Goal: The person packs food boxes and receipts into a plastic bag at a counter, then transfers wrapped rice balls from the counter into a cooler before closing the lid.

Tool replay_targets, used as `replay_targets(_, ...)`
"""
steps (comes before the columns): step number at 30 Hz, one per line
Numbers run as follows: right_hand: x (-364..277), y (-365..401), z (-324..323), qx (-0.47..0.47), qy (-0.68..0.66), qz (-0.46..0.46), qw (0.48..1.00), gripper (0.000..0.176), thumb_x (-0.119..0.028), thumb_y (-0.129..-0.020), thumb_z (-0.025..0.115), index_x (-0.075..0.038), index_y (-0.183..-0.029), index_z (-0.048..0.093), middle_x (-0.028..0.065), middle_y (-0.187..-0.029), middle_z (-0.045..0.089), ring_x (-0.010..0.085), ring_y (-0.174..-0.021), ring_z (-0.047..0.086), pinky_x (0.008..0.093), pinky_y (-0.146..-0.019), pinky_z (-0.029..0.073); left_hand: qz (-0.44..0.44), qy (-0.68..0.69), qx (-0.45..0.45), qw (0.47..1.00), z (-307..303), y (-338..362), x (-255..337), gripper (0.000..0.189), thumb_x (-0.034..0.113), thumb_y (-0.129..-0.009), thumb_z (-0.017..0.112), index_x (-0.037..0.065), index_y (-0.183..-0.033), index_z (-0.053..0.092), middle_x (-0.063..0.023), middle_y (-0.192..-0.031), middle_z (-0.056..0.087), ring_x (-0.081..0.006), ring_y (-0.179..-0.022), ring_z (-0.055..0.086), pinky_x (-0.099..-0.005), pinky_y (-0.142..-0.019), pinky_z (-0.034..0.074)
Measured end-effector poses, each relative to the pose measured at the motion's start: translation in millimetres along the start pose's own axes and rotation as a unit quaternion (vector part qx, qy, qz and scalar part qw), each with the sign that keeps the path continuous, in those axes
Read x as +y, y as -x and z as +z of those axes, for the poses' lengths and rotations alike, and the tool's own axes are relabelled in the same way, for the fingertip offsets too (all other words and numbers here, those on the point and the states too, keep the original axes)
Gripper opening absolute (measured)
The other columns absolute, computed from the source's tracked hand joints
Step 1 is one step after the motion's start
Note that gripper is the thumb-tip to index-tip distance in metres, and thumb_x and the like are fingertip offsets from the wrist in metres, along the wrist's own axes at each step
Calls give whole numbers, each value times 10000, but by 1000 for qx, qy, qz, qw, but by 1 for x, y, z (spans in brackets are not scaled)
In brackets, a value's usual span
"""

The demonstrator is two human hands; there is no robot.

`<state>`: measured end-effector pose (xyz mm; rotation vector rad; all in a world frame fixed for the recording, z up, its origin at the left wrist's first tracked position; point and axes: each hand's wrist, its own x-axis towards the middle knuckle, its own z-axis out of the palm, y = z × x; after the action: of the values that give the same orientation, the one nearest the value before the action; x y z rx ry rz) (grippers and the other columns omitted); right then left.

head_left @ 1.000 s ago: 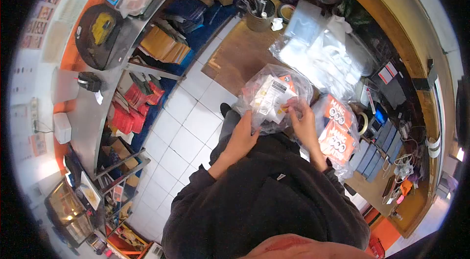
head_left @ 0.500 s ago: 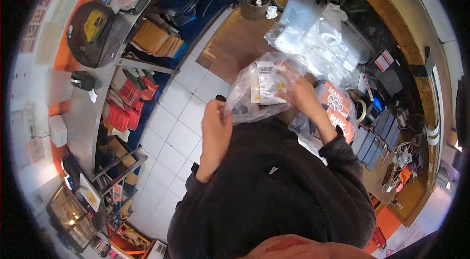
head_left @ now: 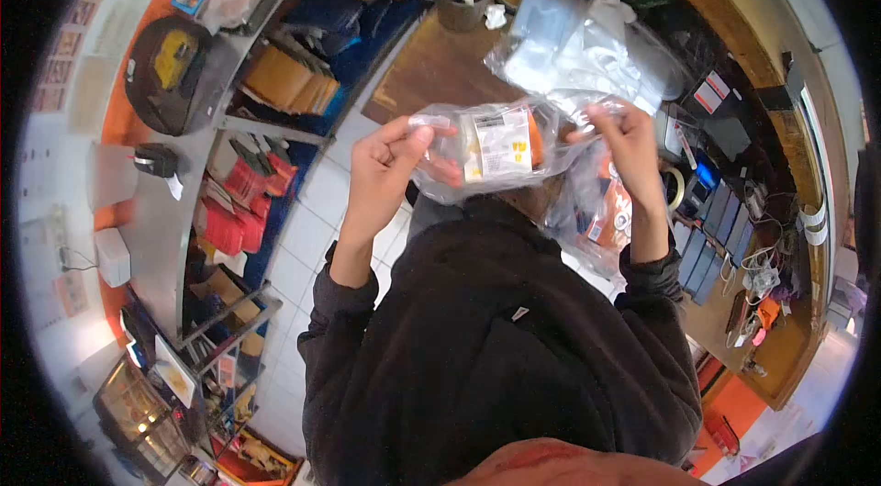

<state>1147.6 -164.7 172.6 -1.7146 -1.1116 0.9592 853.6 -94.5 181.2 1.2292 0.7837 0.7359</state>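
Observation:
A clear plastic bag is stretched between my two hands, above my lap. Inside it lies a small packet with a white printed label, yellow marks and an orange side. My left hand pinches the bag's left end, some fingers showing through the film. At the opposite end, my right hand grips gathered plastic between thumb and fingers. Just below my right hand, an orange printed pack in clear wrapping rests by the desk edge, partly covered by my forearm.
A stack of clear plastic bags lies on the brown desk. Behind stands a cup of pens. Tape and cables are at right. Left, a shelf holds brown envelopes and red packets.
My right hand has moved from the packet to the bag's right end. My left hand has risen, and the bag is now drawn out sideways between both hands.

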Motion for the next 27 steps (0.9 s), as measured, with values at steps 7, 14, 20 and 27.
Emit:
replay_targets(7,-27,5,44,-25,-101,-61,993,288,-68,-833,660,29,-1084,557,120,-943,677,151,-852,634,281,-815,485,141,-62,2,988,27,-26,19,234,152,-969,500,-23,-1078,610,-152,-1150,619,-237,-1068,610,-348,-905,477)
replay_targets(14,5,18,105,100,-290,-40,951,478,-30,-815,690,3,-1232,459,133,-1053,608,204,-906,621,301,-801,500,349,-279,42,894,29,-22,-46,636,279,-758,750,31,-1282,488,-168,-1304,517,-326,-1195,490,-434,-1017,358)
replay_targets(20,-32,27,61,-41,-65,-128,989,418,-62,-791,713,3,-1160,529,90,-997,643,189,-942,611,317,-859,466,195,-321,41,926,44,-65,-166,607,242,-685,751,70,-1228,541,-122,-1181,582,-313,-1076,538,-446,-996,349)
replay_targets(27,43,-12,4,-87,210,-176,958,622,-228,-640,790,-21,-1179,556,123,-1209,555,266,-1181,457,431,-1054,298,345,-346,-70,870,20,-77,-176,342,137,-683,676,50,-1013,654,-121,-967,643,-300,-944,595,-420,-896,409)
